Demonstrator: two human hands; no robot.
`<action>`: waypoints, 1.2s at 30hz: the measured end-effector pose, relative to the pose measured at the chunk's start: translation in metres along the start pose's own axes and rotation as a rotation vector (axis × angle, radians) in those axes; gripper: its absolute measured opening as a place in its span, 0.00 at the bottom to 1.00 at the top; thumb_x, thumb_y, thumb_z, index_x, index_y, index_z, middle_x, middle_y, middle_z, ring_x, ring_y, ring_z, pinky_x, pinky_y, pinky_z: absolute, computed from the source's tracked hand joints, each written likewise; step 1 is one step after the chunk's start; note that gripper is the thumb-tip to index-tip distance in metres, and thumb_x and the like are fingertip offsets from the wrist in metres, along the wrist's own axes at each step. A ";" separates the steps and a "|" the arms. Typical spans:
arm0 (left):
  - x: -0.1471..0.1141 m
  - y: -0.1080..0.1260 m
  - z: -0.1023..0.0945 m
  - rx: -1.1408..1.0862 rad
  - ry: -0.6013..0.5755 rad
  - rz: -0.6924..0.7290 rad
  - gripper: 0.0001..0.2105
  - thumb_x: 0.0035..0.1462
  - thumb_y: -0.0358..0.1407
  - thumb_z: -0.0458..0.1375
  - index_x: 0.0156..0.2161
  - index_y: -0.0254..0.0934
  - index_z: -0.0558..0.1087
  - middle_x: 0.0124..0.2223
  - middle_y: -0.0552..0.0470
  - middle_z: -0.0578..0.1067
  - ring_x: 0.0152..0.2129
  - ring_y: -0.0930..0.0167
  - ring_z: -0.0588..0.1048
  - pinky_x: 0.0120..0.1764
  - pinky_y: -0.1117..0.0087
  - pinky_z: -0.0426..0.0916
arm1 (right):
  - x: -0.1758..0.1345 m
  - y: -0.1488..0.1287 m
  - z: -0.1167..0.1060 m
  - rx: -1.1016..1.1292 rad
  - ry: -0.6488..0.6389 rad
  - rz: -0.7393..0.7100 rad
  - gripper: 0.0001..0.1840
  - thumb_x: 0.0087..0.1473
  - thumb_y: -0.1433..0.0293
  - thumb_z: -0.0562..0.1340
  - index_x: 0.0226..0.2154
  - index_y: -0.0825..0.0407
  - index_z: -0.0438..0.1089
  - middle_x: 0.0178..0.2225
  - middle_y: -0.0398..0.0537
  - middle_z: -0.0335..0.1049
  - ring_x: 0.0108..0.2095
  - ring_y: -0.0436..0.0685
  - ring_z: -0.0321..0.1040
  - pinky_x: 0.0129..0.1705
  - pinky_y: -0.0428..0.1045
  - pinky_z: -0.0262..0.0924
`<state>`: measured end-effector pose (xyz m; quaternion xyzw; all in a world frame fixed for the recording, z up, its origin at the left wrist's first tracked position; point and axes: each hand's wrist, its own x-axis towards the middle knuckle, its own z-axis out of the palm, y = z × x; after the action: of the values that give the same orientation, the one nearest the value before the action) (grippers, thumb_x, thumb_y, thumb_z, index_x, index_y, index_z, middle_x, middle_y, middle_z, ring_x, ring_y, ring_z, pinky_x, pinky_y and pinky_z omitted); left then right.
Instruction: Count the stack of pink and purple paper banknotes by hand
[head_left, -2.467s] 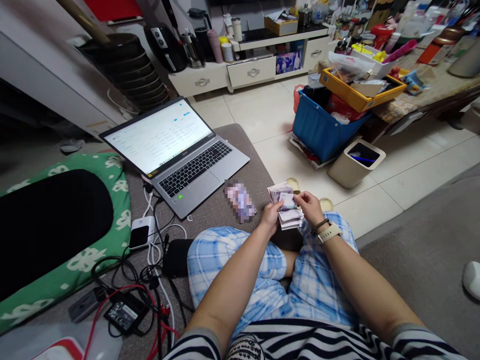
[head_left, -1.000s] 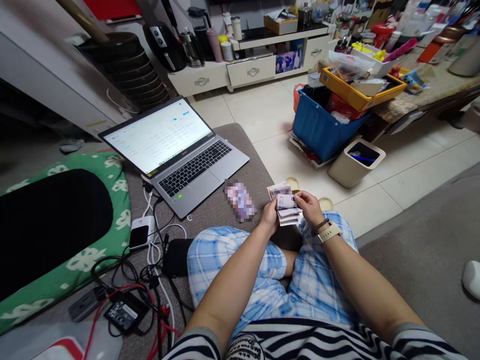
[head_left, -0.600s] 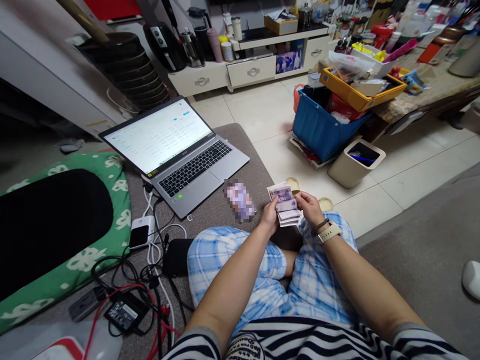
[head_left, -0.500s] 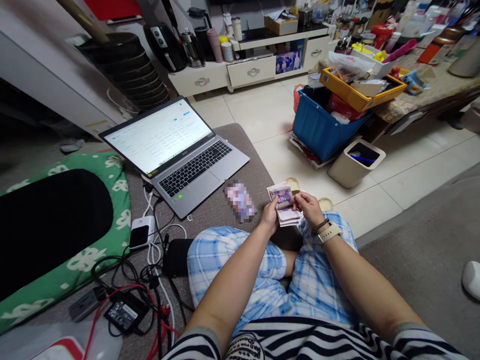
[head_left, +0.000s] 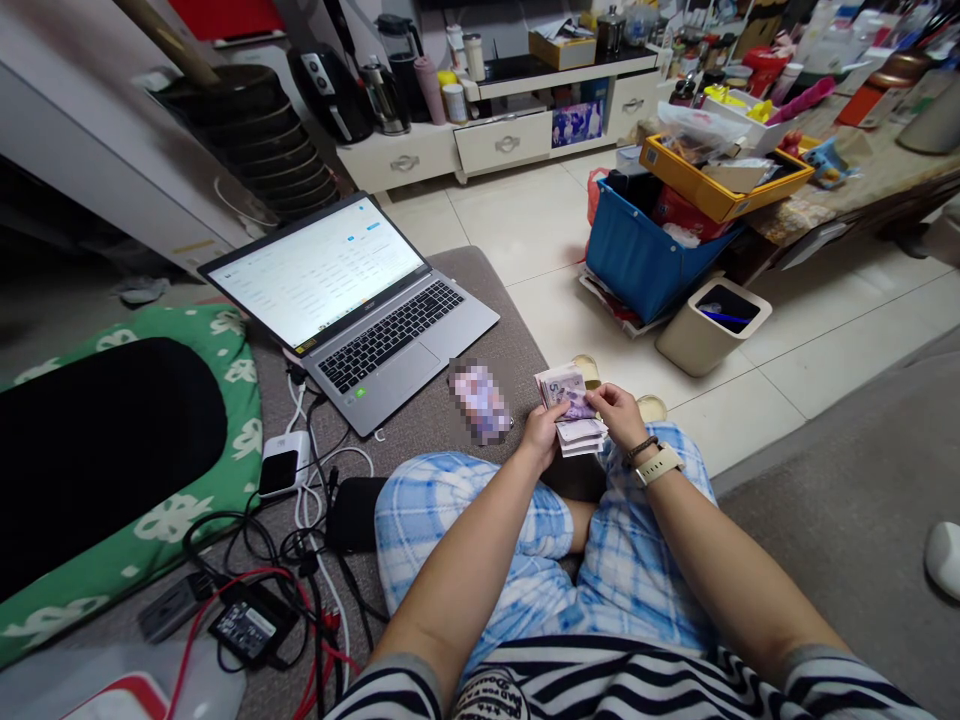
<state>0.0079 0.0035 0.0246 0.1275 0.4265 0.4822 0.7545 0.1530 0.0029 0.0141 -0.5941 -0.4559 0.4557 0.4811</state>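
A folded wad of purple banknotes [head_left: 564, 388] is held above my crossed legs. My left hand [head_left: 543, 432] is closed around its left side, with the thumb lying across the face of the notes. At the right edge, my right hand [head_left: 616, 408] pinches a note between thumb and fingers; a watch with a pale strap [head_left: 660, 464] is on that wrist. The lower ends of the notes [head_left: 581, 436] fan out below the left thumb. Left of the hands, a pixelated pinkish rectangular thing [head_left: 481, 402] lies on the grey seat.
An open laptop [head_left: 375, 340] stands on the grey seat [head_left: 480, 285]. Tangled cables and a power adapter [head_left: 253, 622] lie at the lower left beside a green cushion [head_left: 176, 500]. On the tiled floor are a beige bin [head_left: 697, 340] and a loaded blue box [head_left: 630, 255].
The top note in the wad now shows a different face, with a number 5 visible. The left thumb has shifted across the notes. Both arms stay almost where they were.
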 end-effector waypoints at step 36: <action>-0.002 0.004 0.004 -0.064 -0.010 -0.032 0.15 0.59 0.40 0.61 0.45 0.29 0.78 0.40 0.40 0.82 0.43 0.60 0.81 0.49 0.59 0.73 | -0.010 -0.023 0.003 0.235 -0.119 -0.039 0.24 0.46 0.47 0.67 0.22 0.50 0.64 0.18 0.37 0.53 0.21 0.49 0.47 0.24 0.47 0.44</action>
<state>0.0084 0.0046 0.0303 0.0990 0.4093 0.4829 0.7678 0.1460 -0.0037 0.0379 -0.4965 -0.4389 0.5309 0.5282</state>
